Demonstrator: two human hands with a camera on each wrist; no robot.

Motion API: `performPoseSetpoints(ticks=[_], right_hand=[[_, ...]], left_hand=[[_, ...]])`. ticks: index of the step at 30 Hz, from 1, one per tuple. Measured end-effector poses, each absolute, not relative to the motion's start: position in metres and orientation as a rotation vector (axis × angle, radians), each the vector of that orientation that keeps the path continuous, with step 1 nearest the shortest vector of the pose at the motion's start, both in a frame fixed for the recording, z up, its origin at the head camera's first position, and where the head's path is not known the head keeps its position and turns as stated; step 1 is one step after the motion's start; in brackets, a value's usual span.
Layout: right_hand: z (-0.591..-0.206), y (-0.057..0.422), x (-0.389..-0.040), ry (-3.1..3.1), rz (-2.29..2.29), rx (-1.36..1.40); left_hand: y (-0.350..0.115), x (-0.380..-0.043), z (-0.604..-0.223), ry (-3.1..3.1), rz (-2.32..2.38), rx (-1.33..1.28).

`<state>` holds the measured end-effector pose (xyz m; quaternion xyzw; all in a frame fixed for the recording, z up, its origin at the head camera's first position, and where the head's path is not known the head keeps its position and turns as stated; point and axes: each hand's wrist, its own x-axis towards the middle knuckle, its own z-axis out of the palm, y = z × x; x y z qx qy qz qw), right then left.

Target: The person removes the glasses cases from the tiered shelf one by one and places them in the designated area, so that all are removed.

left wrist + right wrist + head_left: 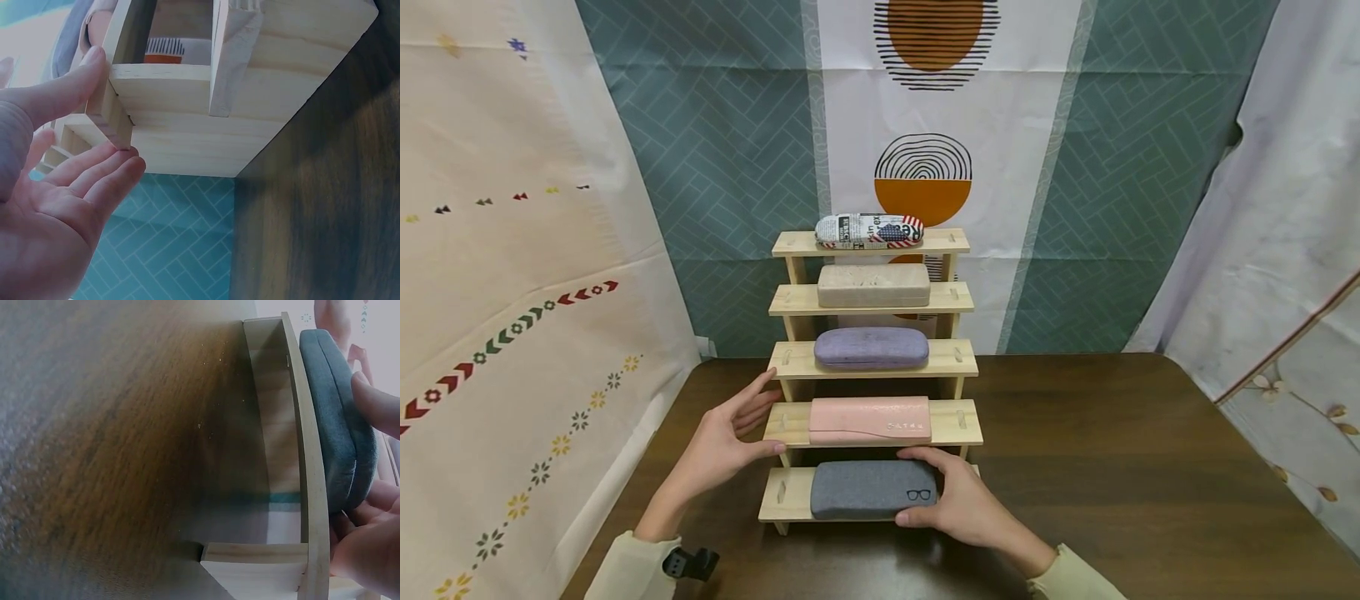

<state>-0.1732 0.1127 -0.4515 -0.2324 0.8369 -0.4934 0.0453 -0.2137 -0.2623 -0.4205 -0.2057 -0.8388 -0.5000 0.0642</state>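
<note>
A grey glasses case [872, 490] with a small glasses print lies on the lowest step of a tiered wooden stand [786, 496]. My right hand [958, 504] grips the case's right end, thumb at the front and fingers behind. In the right wrist view the grey case [331, 425] shows its seam, close against the board. My left hand [718, 450] holds the left end of the step above, thumb at its front corner. The left wrist view shows fingertips [128, 159] at the end of that wooden board.
On the higher steps sit a pink glasses case [868, 419], a purple one [871, 347], a beige one [872, 286] and a newsprint-patterned one [868, 231]. The stand is on a dark wooden table [1112, 467], with patterned cloths [1150, 167] hanging behind and beside it.
</note>
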Motion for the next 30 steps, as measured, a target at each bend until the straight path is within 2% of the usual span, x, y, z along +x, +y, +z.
performPoseSetpoints(ticks=[30], right_hand=[[-0.4560, 0.1145, -0.1690, 2.520, -1.586, -0.677]], left_hand=[[-0.2629, -0.2145, -0.4213, -2.513, -1.557, -0.626]])
